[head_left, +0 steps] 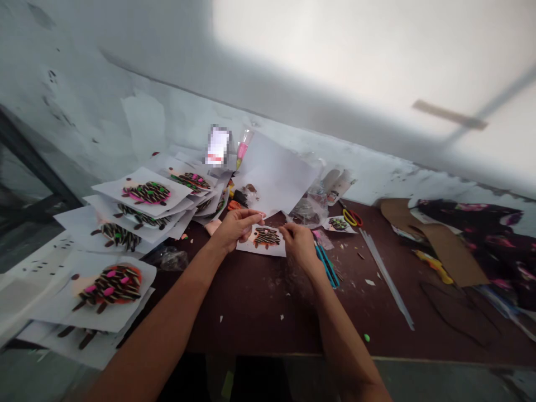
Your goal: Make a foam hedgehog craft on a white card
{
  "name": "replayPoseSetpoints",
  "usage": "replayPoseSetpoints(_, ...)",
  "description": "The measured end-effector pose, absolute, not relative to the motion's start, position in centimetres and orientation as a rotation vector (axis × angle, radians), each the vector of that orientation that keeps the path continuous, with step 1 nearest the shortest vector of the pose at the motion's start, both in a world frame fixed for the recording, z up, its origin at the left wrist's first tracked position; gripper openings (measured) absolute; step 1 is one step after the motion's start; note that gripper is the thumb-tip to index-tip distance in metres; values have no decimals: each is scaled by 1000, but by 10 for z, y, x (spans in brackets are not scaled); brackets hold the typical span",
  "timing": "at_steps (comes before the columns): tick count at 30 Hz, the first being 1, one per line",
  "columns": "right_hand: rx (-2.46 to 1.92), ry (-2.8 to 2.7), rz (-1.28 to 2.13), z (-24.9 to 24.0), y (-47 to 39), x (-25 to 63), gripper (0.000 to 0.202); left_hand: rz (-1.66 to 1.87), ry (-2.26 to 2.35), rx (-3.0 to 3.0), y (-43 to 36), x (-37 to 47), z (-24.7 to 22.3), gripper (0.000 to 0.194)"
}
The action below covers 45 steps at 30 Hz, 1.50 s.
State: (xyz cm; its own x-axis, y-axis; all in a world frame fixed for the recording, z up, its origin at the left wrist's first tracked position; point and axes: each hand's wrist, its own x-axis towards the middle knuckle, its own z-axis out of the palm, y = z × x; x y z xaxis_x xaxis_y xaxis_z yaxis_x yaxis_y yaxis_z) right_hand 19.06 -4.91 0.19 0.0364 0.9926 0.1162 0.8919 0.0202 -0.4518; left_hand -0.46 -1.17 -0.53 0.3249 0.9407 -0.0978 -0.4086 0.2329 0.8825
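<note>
A white card with a hedgehog picture lies on the dark table between my two hands. Dark strips form the hedgehog's spines, over an orange and pale body. My left hand is above the card's left edge, thumb and forefinger pinched on a small pale pink piece. At the card's right edge, my right hand is closed with its fingertips together; whatever is in them is too small or hidden to name. Just behind the hands leans a large white sheet of paper.
Stacked hedgehog cards fill the left side. A phone stands at the back. Blue-handled scissors, yellow-and-red scissors, clear strips, a yellow cutter, brown cardboard and dark floral cloth lie rightward.
</note>
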Motion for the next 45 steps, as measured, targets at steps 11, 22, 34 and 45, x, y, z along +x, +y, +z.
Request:
replayPoseSetpoints(11, -2438, -2028, 158, 19, -53, 200, 28, 974, 770, 977, -11, -1, -14, 22)
replayPoseSetpoints(22, -2456, -2153, 164, 27, -58, 206, 29, 894, 720, 944, -15, 0, -10, 33)
replayPoseSetpoints(34, -1536, -1723, 635, 13, -51, 199, 37, 782, 657, 1007, -18, 0, -8, 25)
replayPoseSetpoints(45, -1250, -1602, 1017, -3, -54, 176, 39, 680, 552, 1097, -23, 0, -7, 46)
